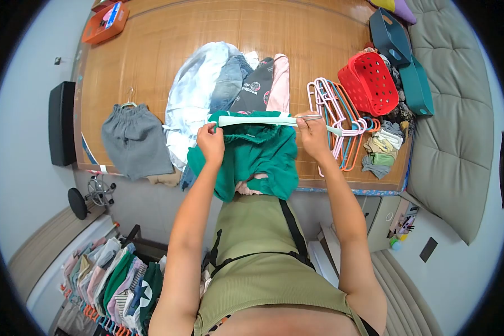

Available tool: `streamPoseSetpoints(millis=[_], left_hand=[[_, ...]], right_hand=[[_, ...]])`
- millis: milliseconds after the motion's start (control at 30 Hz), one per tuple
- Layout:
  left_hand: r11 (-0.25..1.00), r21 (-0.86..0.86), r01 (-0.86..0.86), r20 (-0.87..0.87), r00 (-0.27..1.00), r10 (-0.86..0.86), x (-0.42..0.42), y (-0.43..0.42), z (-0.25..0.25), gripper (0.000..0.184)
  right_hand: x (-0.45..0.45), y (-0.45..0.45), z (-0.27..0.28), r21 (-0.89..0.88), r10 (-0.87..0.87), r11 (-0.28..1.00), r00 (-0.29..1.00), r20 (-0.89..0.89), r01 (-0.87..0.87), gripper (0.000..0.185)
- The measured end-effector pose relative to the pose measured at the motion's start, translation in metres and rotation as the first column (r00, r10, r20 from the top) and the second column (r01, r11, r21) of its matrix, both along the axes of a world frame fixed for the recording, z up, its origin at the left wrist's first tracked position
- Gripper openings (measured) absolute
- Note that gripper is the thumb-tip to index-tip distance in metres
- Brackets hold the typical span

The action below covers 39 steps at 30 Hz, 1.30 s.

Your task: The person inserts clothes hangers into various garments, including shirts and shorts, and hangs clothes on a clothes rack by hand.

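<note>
A pale mint hanger (252,120) lies across the top of a green garment with a gathered waistband, probably shorts (263,162), at the table's near edge. My left hand (211,143) is closed, pinching the garment's waistband beside the hanger's left end. My right hand (312,134) grips the hanger near its metal hook, and the hanger's right end sticks out past the fingers. The waistband seems to reach over the hanger's left end; its right side hangs below the bar. A bit of pink fabric (249,186) shows under the green cloth.
Grey shorts (135,140) on a hanger lie left. Behind the green garment is a clothes pile (201,84). Loose hangers (336,112), a red basket (368,84) and folded small clothes (382,148) are right. A rack of hung clothes (117,280) stands lower left.
</note>
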State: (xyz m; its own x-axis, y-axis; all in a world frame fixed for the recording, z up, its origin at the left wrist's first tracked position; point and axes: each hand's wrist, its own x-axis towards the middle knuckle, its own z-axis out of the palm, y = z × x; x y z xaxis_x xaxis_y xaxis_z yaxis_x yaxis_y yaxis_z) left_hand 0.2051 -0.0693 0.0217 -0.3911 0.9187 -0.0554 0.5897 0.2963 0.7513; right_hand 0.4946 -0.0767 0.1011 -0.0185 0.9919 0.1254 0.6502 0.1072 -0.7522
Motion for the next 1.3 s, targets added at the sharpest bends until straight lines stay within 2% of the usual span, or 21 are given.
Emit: streamPoseSetpoints(millis=[167, 233, 267, 333, 367, 467, 500, 567, 633, 667, 700, 767, 867, 967, 1000, 1100, 1133, 1167, 1300], left_hand=[[0.996, -0.047, -0.073, 0.073, 0.994, 0.076, -0.01, 0.004, -0.015, 0.021], [0.988, -0.088, -0.123, 0.164, 0.977, 0.137, -0.012, 0.006, -0.016, 0.019], [0.997, -0.037, -0.072, 0.142, 0.987, 0.077, -0.01, 0.005, -0.016, 0.02], [0.998, 0.058, 0.034, 0.087, 0.995, -0.039, 0.003, 0.002, 0.007, 0.022], [0.993, 0.051, 0.107, 0.1, 0.989, -0.112, 0.014, 0.0, 0.021, 0.02], [0.934, 0.201, 0.296, 0.195, 0.922, -0.334, 0.063, -0.013, 0.076, 0.014], [0.943, 0.172, 0.285, 0.307, 0.894, -0.327, 0.079, -0.017, 0.095, 0.013], [0.948, 0.163, 0.273, 0.378, 0.87, -0.316, 0.079, -0.013, 0.101, 0.011], [0.872, 0.254, 0.418, 0.029, 0.898, -0.438, 0.057, -0.008, 0.106, 0.015], [0.843, 0.234, 0.485, -0.222, 0.871, -0.439, 0.046, -0.008, 0.113, 0.023], [0.787, 0.27, 0.555, -0.429, 0.801, -0.418, 0.037, -0.004, 0.116, 0.035], [0.717, 0.111, 0.688, -0.516, 0.657, -0.55, 0.023, -0.007, 0.092, 0.034], [0.753, -0.113, 0.649, -0.27, 0.709, -0.652, 0.039, -0.021, 0.074, 0.031], [0.817, -0.145, 0.558, -0.217, 0.788, -0.576, 0.044, -0.016, 0.084, 0.028], [0.827, -0.052, 0.559, -0.23, 0.8, -0.555, 0.039, -0.013, 0.076, 0.028], [0.904, 0.024, 0.426, -0.139, 0.897, -0.419, 0.022, -0.001, 0.065, 0.022], [0.92, 0.11, 0.376, -0.09, 0.926, -0.368, 0.018, 0.002, 0.067, 0.023], [0.942, 0.072, 0.329, -0.097, 0.942, -0.322, 0.01, 0.005, 0.062, 0.023], [0.936, 0.127, 0.329, -0.038, 0.944, -0.326, -0.003, 0.01, 0.067, 0.022]], right_hand=[[-0.003, 0.002, 0.012, 0.032, -0.027, 0.999, 0.995, -0.099, 0.03, 0.024], [-0.005, -0.001, 0.014, 0.028, 0.003, 1.0, 0.999, 0.044, -0.004, 0.023], [-0.006, -0.001, 0.014, 0.026, 0.018, 0.999, 0.993, 0.114, -0.021, 0.023], [-0.014, -0.002, 0.005, 0.077, 0.04, 0.996, 0.993, 0.109, -0.049, 0.021], [-0.021, -0.003, -0.001, 0.103, 0.051, 0.993, 0.993, 0.107, -0.062, 0.02], [-0.064, -0.002, -0.008, 0.062, 0.113, 0.991, 0.992, 0.057, -0.117, 0.017], [-0.075, -0.001, -0.015, 0.004, 0.177, 0.984, 0.983, 0.037, -0.177, 0.014], [-0.086, 0.0, -0.025, -0.014, 0.071, 0.997, 0.972, -0.225, -0.077, 0.014], [-0.084, -0.002, -0.023, -0.185, -0.003, 0.98, 0.921, -0.391, -0.076, 0.018], [-0.082, -0.003, -0.022, -0.268, -0.051, 0.96, 0.885, -0.463, -0.085, 0.021], [-0.081, -0.003, -0.025, -0.256, -0.059, 0.963, 0.862, -0.503, -0.083, 0.023], [-0.08, -0.001, -0.032, -0.232, -0.075, 0.97, 0.811, -0.581, -0.077, 0.028], [-0.105, 0.0, -0.029, -0.15, -0.018, 0.986, 0.839, -0.543, -0.076, 0.028], [-0.108, 0.004, -0.019, -0.085, 0.017, 0.995, 0.903, -0.43, -0.06, 0.023], [-0.108, 0.006, -0.011, 0.157, 0.05, 0.987, 0.978, -0.201, -0.018, 0.019], [-0.1, 0.001, 0.002, 0.285, -0.106, 0.946, 0.979, -0.176, 0.154, 0.016], [-0.097, -0.005, -0.005, 0.197, -0.196, 0.948, 0.945, -0.263, 0.251, 0.012], [-0.091, -0.011, -0.014, 0.164, -0.205, 0.957, 0.956, -0.21, 0.241, 0.013], [-0.078, -0.025, -0.043, 0.029, -0.207, 0.978, 0.977, -0.044, 0.209, 0.02]])
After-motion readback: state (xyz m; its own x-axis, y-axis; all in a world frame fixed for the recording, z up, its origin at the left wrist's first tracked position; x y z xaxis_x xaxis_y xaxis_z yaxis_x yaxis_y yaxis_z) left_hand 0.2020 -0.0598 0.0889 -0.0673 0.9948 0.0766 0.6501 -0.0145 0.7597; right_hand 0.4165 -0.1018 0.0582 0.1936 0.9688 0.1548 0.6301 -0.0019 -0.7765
